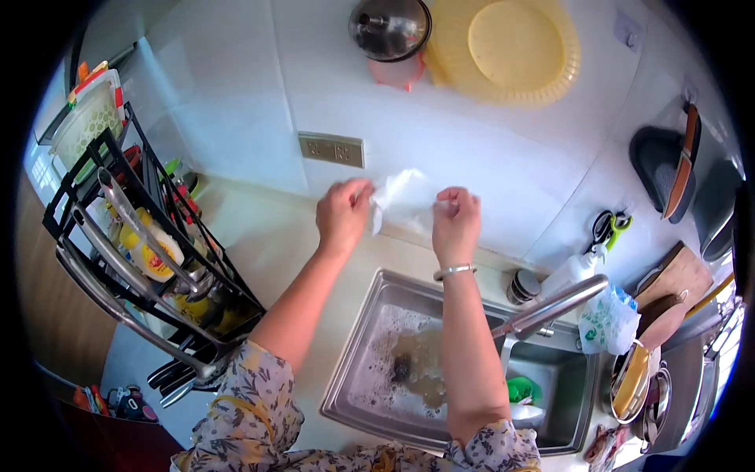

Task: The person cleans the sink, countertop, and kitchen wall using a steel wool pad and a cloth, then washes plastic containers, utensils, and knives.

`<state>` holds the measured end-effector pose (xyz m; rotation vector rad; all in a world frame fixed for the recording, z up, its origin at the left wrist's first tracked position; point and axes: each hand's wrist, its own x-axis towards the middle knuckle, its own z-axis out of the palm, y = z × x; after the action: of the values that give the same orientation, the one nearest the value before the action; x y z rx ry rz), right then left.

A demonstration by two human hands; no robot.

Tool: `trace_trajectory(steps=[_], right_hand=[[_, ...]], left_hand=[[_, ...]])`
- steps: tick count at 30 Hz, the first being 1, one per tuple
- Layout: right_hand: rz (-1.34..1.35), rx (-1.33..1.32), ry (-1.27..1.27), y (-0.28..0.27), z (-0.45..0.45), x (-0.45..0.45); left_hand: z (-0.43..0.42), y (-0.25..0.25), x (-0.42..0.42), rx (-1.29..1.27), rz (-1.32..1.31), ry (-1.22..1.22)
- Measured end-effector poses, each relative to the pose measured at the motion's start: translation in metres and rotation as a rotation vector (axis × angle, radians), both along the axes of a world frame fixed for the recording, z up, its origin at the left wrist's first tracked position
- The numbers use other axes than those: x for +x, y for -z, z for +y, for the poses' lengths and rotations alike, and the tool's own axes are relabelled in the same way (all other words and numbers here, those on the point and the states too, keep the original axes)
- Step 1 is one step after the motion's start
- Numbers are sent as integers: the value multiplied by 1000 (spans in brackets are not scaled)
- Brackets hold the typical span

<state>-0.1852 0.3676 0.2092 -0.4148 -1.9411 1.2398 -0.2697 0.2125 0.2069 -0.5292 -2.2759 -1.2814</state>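
Note:
Both of my hands are raised over the counter behind the sink, close to the tiled wall. My left hand (344, 217) pinches one side of a thin, white, partly see-through sheet (399, 187), blurred by motion; whether it is plastic or tissue I cannot tell. With fingers curled closed, my right hand (457, 228) is at the sheet's other side and appears to grip its faint edge. A bracelet circles my right wrist. Below my right forearm lies the steel sink (370, 315), with foamy, murky water in its larger basin.
A faucet (550, 307) reaches over the sink. To the left stands a black rack (157, 259) with bottles and ladle-like handles. At right are a pump bottle (572, 271), a plastic bag (609, 321) and bowls (629, 385). A yellow basin (519, 39) hangs on the wall.

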Motion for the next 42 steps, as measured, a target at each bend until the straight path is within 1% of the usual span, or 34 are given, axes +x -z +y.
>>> trace_trajectory(steps=[2, 3, 5, 6, 8, 9, 10, 11, 12, 13, 14, 15, 16, 18, 19, 20, 22, 23, 24, 25, 27, 29, 30, 31, 32, 34, 36, 37, 38, 39, 40, 41, 42], right_hand=[[332, 235, 199, -25, 11, -30], [344, 244, 200, -41, 13, -37], [399, 846, 683, -71, 15, -48], [403, 851, 684, -71, 21, -62], [346, 686, 426, -61, 37, -89], [293, 632, 399, -55, 38, -98], [287, 635, 403, -46, 37, -105], [342, 642, 376, -34, 35, -111], [396, 648, 345, -23, 33, -114], [412, 705, 356, -10, 34, -116], [402, 702, 355, 2, 34, -117], [349, 682, 320, 16, 31, -115], [299, 661, 284, 32, 27, -113], [119, 595, 214, 78, 22, -108], [62, 520, 170, 98, 16, -102], [66, 517, 174, 106, 15, -99], [44, 446, 177, 106, 12, -88], [48, 432, 188, 101, 19, -87], [85, 443, 271, 84, 22, -83], [235, 478, 343, 69, 29, -85], [394, 607, 540, 23, 45, -81], [465, 511, 616, -16, 57, -72], [485, 457, 654, -24, 62, -71], [489, 457, 664, -21, 68, -73], [439, 501, 700, -10, 74, -76], [378, 541, 735, 18, 76, -80], [309, 547, 630, 58, 57, -83], [257, 590, 560, 78, 48, -84], [211, 630, 485, 95, 39, -86], [124, 676, 397, 106, 31, -90], [129, 663, 379, 104, 23, -99], [168, 742, 305, 101, 16, -112], [201, 822, 231, 93, 10, -123]], left_hand=[[20, -35, -18, 188, 163, 60], [31, -47, -32, 198, 174, 62], [51, -63, -54, 323, 244, 69], [60, -66, -60, 329, 247, 70], [78, -67, -68, 245, 576, 205], [86, -60, -72, 247, 573, 209], [93, -50, -72, 79, 663, 222], [99, -39, -73, -90, 747, 233], [100, -29, -73, -86, 740, 235], [99, -18, -75, -148, 725, 239], [95, -7, -75, -214, 710, 243], [91, 9, -77, -297, 663, 238], [85, 33, -77, -308, 652, 241], [76, 77, -74, -470, 535, 214], [69, 92, -68, -538, 499, 217], [64, 101, -62, -605, 463, 221], [64, 90, -55, -611, 451, 219], [67, 81, -57, -596, 509, 241], [71, 63, -56, -580, 566, 264], [80, 38, -54, -545, 628, 270], [107, -11, -45, -441, 713, 302], [131, -49, -37, -346, 817, 332], [141, -56, -38, -288, 866, 358], [146, -55, -40, -286, 874, 366], [151, -49, -41, -306, 899, 340], [155, -25, -45, -328, 915, 319], [138, 13, -51, -478, 795, 307], [124, 35, -56, -555, 754, 274], [107, 56, -65, -571, 744, 254], [88, 76, -74, -587, 711, 173], [72, 80, -78, -604, 681, 97], [63, 81, -87, -620, 671, 91], [56, 67, -95, -611, 668, -23]])
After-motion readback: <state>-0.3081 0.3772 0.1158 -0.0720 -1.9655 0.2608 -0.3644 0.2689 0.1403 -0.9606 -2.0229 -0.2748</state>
